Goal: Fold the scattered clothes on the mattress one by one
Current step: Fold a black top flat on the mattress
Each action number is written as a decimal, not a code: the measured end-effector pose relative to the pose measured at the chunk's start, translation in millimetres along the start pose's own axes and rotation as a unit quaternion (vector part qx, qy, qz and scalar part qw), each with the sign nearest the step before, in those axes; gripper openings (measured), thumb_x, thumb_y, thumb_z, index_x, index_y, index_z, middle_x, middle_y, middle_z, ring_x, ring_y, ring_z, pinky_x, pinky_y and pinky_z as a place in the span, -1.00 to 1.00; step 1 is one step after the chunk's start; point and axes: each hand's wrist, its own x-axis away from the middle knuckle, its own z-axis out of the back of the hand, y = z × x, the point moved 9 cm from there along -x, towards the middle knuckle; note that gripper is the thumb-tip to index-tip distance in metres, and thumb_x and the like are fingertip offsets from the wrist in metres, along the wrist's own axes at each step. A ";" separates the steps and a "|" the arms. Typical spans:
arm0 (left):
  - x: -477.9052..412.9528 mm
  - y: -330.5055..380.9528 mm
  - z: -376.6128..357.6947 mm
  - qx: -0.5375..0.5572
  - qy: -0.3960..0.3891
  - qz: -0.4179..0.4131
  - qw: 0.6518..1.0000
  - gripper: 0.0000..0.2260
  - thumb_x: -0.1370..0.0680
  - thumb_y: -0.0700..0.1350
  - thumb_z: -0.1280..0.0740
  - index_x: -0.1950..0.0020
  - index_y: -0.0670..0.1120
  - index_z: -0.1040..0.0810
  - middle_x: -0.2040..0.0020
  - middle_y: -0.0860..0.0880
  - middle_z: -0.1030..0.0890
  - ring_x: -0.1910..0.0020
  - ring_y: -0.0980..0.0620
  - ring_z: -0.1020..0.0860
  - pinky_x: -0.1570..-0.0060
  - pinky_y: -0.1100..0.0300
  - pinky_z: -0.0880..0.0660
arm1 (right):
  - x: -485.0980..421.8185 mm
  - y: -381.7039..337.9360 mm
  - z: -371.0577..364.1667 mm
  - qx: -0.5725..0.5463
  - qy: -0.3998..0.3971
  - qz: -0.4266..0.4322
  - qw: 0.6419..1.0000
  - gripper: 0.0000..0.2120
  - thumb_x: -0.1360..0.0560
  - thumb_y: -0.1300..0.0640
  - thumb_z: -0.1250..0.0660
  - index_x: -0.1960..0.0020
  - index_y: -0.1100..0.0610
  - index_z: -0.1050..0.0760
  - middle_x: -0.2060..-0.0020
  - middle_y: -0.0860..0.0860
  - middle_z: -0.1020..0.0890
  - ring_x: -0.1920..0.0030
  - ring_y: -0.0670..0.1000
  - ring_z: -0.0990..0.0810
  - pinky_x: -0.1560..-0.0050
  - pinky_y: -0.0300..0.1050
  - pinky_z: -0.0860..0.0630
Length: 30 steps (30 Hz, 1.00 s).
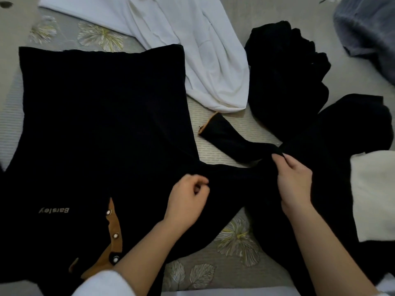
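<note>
While the black shirt [96, 124] lies flat at frame left on the mattress [230, 133], the left hand [188, 197] and right hand [296, 182] each pinch its sleeve [235, 176] (centre right); drawn taut, it should fold squarely across the body.

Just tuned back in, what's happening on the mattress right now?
A person is folding a black shirt, spread flat on the mattress with its buttoned placket nearest them. The right hand pinches the sleeve, and the left hand grips the fabric by the shoulder. A white garment and a black heap lie beyond, unfolded.
</note>
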 end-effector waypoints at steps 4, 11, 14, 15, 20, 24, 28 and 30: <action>-36.8 15.9 -19.6 0.312 -0.040 0.175 0.933 -0.81 -0.58 -0.11 -0.25 0.06 -0.12 -0.65 0.07 -0.05 -0.68 0.04 0.03 -0.63 0.02 0.25 -0.51 | 14.0 -16.7 -21.6 0.023 -0.069 0.094 0.993 -0.77 -0.50 0.23 -0.37 -0.12 0.02 -0.62 0.13 -0.13 -0.69 0.09 -0.21 -0.65 0.02 -0.33 -0.54; -49.3 43.0 -61.8 0.473 -0.237 0.325 0.784 -0.58 -0.57 0.11 -0.23 -0.17 -0.23 -0.49 0.11 -0.17 -0.62 0.19 -0.04 -0.62 0.26 0.15 -0.60 | 55.7 -7.9 -58.9 0.188 -0.305 0.183 0.916 -0.58 -0.43 0.33 -0.37 -0.16 -0.08 -0.60 -0.04 -0.22 -0.65 -0.12 -0.28 -0.58 -0.18 -0.31 -0.49; -44.0 44.0 -63.2 0.499 -0.269 0.357 0.742 -0.69 -0.57 0.03 -0.26 -0.10 -0.20 -0.54 0.15 -0.18 -0.63 0.26 -0.08 -0.64 0.32 0.13 -0.62 | 64.8 -14.7 -57.6 0.155 -0.311 0.195 0.917 -0.60 -0.46 0.33 -0.39 -0.07 -0.16 -0.61 0.03 -0.29 -0.66 -0.07 -0.26 -0.61 -0.12 -0.33 -0.51; -43.5 43.9 -63.2 0.506 -0.269 0.358 0.737 -0.73 -0.57 0.01 -0.26 -0.05 -0.18 -0.56 0.20 -0.16 -0.64 0.29 -0.07 -0.65 0.32 0.14 -0.62 | 67.5 -18.9 -57.3 0.133 -0.308 0.201 0.920 -0.63 -0.46 0.32 -0.40 -0.05 -0.15 -0.62 0.04 -0.29 -0.67 -0.05 -0.24 -0.63 -0.09 -0.34 -0.52; -71.7 43.7 -31.2 0.554 -0.153 0.297 0.762 -0.79 -0.57 0.02 -0.23 0.09 -0.09 -0.55 0.32 -0.03 -0.64 0.30 0.04 -0.59 0.15 0.14 -0.49 | 68.4 -27.9 -52.1 0.129 -0.239 0.216 0.938 -0.80 -0.44 0.22 -0.45 0.12 -0.09 -0.65 0.25 -0.16 -0.70 0.20 -0.14 -0.68 0.20 -0.17 -0.60; -95.0 57.1 40.3 0.560 -0.101 0.183 0.802 -0.82 -0.54 0.06 -0.27 0.10 -0.02 -0.56 0.28 0.04 -0.61 0.24 0.07 -0.55 0.13 0.16 -0.49 | 75.1 -33.2 -69.1 0.232 -0.224 0.277 0.905 -0.87 -0.45 0.10 -0.43 0.19 0.04 -0.48 0.43 -0.04 -0.55 0.42 -0.03 -0.53 0.40 0.05 -0.49; -103.8 53.9 125.2 0.611 -0.076 0.092 0.783 -0.77 -0.56 -0.02 -0.26 0.01 -0.10 -0.67 0.01 -0.06 -0.67 -0.03 -0.02 -0.62 -0.13 0.06 -0.55 | 111.5 -43.4 -126.0 0.288 -0.268 0.366 0.843 -0.88 -0.46 0.00 -0.31 0.08 0.01 -0.41 0.47 -0.14 -0.38 0.42 -0.09 -0.42 0.39 -0.06 -0.44; -105.7 22.3 159.5 0.608 -0.036 0.110 0.786 -0.76 -0.57 -0.03 -0.25 0.01 -0.11 -0.67 -0.03 -0.09 -0.67 -0.06 -0.03 -0.64 -0.11 0.07 -0.56 | 138.1 -30.5 -165.7 0.318 -0.339 0.372 0.803 -0.79 -0.50 0.04 -0.29 -0.12 0.05 -0.46 0.30 -0.15 -0.47 0.21 -0.06 -0.50 0.19 -0.07 -0.45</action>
